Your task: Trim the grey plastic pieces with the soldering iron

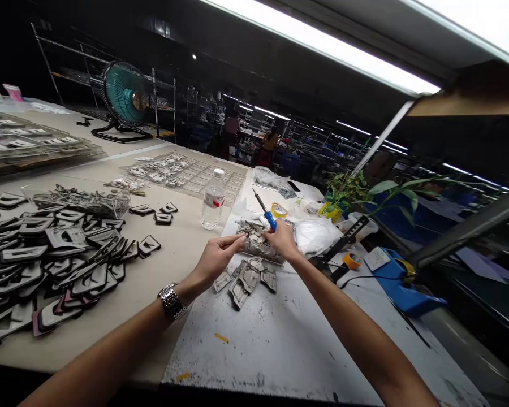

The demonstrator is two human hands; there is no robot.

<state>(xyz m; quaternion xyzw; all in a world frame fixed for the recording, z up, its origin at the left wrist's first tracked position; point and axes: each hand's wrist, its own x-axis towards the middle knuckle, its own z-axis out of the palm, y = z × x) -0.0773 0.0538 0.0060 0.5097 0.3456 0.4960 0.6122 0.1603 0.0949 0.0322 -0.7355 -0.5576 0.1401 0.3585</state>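
Observation:
My right hand (282, 240) is wrapped round a soldering iron (270, 219) with a blue handle, its metal tip pointing up and away to the left. The fingers of the same hand reach to the edge of a clear box of small grey parts (257, 246). Just left of that box, my left hand (219, 257) is closed in a pinch; whatever its fingertips hold is too small to name. A silver watch (172, 301) circles the left wrist. In front of the box lies a small pile of grey trim pieces (248, 277) on the white board (254, 339).
A water bottle (213, 200) stands left of the box. Many black-edged frame pieces (68, 237) are heaped on the left. To the right are a white plastic bag (316, 236), orange tape (352, 260) and a blue tape dispenser (401, 282). A fan (125, 96) stands behind.

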